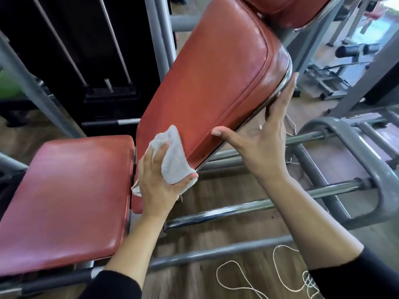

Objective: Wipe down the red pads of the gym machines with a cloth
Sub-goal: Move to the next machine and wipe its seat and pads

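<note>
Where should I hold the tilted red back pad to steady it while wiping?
Take the back pad by its right long edge, from the right: it stands free, with room for fingers behind and thumb in front, as the right hand shows, clear of the cloth in the left hand.

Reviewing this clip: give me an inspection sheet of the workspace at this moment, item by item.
Surface: wooden floor under a grey machine frame.
Job's things: tilted red back pad, glossy; flat red seat pad beside it; white cloth pressed on the back pad's lower edge.
Clutter: nothing seen.
Hands: left hand grips the cloth; right hand, fingers straight, braces the back pad's right edge.
Cables: loose white cord lies looped on the floor, lower right.
Surroundings: black weight stack behind the pads; other gym machines at upper right.
</note>
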The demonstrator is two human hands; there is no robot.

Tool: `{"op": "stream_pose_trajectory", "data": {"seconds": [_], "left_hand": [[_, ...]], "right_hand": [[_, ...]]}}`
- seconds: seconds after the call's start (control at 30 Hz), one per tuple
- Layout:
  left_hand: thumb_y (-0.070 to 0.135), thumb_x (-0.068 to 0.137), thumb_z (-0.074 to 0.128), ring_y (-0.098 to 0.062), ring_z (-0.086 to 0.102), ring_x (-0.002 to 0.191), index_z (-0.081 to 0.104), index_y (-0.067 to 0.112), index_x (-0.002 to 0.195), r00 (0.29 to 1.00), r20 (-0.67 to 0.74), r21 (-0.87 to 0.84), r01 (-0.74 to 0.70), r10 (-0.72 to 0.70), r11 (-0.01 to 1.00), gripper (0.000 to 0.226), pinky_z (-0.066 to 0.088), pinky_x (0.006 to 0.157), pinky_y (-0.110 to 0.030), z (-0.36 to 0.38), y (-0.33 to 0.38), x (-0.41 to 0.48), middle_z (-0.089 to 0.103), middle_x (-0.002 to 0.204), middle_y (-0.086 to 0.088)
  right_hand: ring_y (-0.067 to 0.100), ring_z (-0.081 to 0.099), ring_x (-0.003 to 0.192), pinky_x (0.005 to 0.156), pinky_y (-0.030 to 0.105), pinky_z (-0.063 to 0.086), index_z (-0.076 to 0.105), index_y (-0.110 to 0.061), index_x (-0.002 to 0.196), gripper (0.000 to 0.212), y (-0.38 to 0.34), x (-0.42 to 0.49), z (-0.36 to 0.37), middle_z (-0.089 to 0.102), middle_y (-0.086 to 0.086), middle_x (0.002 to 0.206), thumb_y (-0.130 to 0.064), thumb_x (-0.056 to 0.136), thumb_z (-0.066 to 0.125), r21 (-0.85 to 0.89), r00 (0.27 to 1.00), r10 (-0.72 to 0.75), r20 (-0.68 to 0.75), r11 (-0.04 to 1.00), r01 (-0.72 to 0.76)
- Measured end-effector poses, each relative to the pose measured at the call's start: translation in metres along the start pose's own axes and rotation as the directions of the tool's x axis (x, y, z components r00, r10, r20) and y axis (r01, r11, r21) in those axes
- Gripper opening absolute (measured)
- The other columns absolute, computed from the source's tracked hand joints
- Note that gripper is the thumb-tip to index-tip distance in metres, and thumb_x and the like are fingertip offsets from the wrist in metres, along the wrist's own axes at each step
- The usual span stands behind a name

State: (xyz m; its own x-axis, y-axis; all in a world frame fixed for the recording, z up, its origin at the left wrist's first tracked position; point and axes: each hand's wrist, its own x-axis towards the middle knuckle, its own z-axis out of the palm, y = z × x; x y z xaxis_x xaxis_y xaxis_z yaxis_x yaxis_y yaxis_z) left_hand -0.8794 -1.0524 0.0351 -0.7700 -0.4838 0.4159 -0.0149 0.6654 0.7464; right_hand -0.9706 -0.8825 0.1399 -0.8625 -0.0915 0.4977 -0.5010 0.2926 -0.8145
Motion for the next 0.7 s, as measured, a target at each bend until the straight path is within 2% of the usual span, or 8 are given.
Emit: {"op": "stream_pose_trajectory", "data": {"seconds": [0.1,0.2,0.27,0.37,0.5,0.6,0.7], "left_hand": [[0.083,0.061,0.058,-0.029,0.04,0.128,0.036,0.036,0.137,0.999,-0.034,0.013,-0.037,0.038,0.999,0.093,0.043,0.099,-0.056,0.003,0.013,0.005,0.04,0.144,-0.004],[0.079,0.061,0.061,-0.032,0.047,0.12,0.036,0.033,0.136,0.987,-0.092,0.07,-0.129,0.135,0.989,0.092,0.042,0.097,-0.045,0.01,0.045,0.022,0.045,0.141,-0.009],[0.076,0.062,0.064,-0.033,0.048,0.117,0.034,0.033,0.136,0.978,-0.119,0.103,-0.16,0.172,0.982,0.091,0.041,0.092,-0.044,0.015,0.059,0.028,0.047,0.14,-0.01],[0.079,0.063,0.062,-0.031,0.042,0.125,0.03,0.036,0.137,0.989,-0.088,0.069,-0.114,0.12,0.991,0.091,0.038,0.099,-0.048,0.015,0.043,0.016,0.043,0.144,-0.008],[0.08,0.062,0.06,-0.03,0.038,0.129,0.036,0.031,0.136,0.998,-0.069,0.032,-0.009,0.011,0.999,0.092,0.036,0.104,-0.049,0.008,0.003,-0.005,0.043,0.142,-0.006],[0.079,0.057,0.064,-0.029,0.041,0.127,0.044,0.026,0.135,0.995,-0.098,0.011,0.026,-0.025,1.0,0.095,0.036,0.102,-0.045,0.008,0.007,-0.004,0.047,0.139,-0.002],[0.077,0.055,0.066,-0.028,0.041,0.127,0.039,0.035,0.134,0.991,-0.131,0.005,0.012,-0.012,1.0,0.093,0.036,0.099,-0.043,0.013,0.037,0.01,0.045,0.142,-0.001]], "right_hand": [[-0.008,0.018,0.132,0.105,0.001,0.015,-0.009,0.002,0.149,0.142,-0.001,-0.003,0.002,0.021,-0.002,0.15,-0.049,0.054,0.084,-0.025,1.0,0.001,-0.021,1.0,-0.002],[-0.014,0.014,0.128,0.1,-0.003,0.014,-0.007,0.002,0.149,0.142,-0.002,-0.005,0.003,0.019,0.001,0.153,-0.052,0.054,0.084,-0.058,0.999,0.017,-0.034,0.998,-0.019],[-0.009,0.017,0.133,0.1,-0.003,0.015,-0.007,-0.002,0.15,0.143,-0.003,-0.005,0.001,0.017,0.007,0.159,-0.053,0.054,0.086,-0.097,0.998,0.044,-0.051,0.994,-0.049],[0.009,0.021,0.142,0.103,0.005,0.02,-0.01,-0.009,0.151,0.144,-0.004,-0.006,0.001,0.015,0.005,0.16,-0.057,0.053,0.084,-0.114,0.996,0.075,-0.056,0.99,-0.081],[0.014,0.023,0.144,0.107,0.02,0.024,-0.009,-0.01,0.151,0.139,-0.005,-0.012,0.005,0.016,0.005,0.16,-0.063,0.055,0.076,-0.106,0.994,0.089,-0.065,0.99,-0.096],[0.013,0.029,0.14,0.103,0.019,0.028,-0.006,-0.012,0.152,0.133,-0.006,-0.016,0.008,0.023,0.002,0.158,-0.057,0.06,0.079,-0.11,0.989,0.125,-0.082,0.985,-0.134],[0.01,0.035,0.135,0.097,0.016,0.031,-0.002,-0.013,0.153,0.128,-0.003,-0.016,0.01,0.033,-0.002,0.154,-0.054,0.063,0.08,-0.104,0.988,0.124,-0.095,0.986,-0.133]]}}
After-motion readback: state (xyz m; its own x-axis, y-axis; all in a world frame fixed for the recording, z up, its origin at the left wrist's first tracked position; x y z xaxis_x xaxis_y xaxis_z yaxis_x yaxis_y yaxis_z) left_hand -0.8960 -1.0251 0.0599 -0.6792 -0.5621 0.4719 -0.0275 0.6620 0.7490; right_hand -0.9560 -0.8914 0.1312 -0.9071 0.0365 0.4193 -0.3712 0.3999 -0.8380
